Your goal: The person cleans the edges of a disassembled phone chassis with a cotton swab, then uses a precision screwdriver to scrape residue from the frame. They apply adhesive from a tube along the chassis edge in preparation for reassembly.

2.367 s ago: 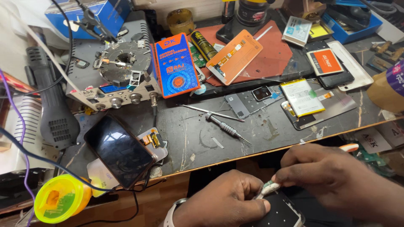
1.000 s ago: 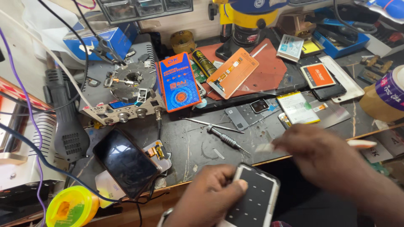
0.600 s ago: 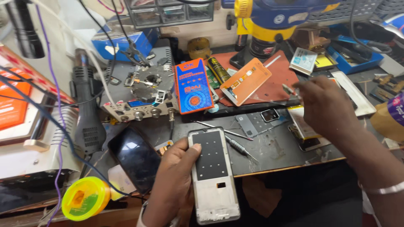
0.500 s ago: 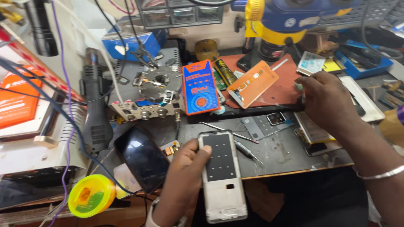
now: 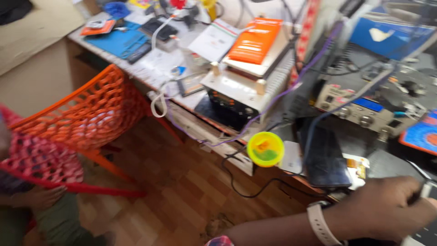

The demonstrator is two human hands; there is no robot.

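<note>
the view is swinging left, bringing an orange chair point(image 5: 86, 109) into sight and pushing the left hand point(image 5: 387, 207) to the frame's right edge.

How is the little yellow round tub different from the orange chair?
The yellow round tub is small and sits at the workbench edge; the orange chair is big and stands on the wooden floor. The tub is solid plastic with a green patch on its lid; the chair back is full of holes, like a net. The tub is round; the chair has straight legs. Both are bright plastic, left of the left hand.
</note>
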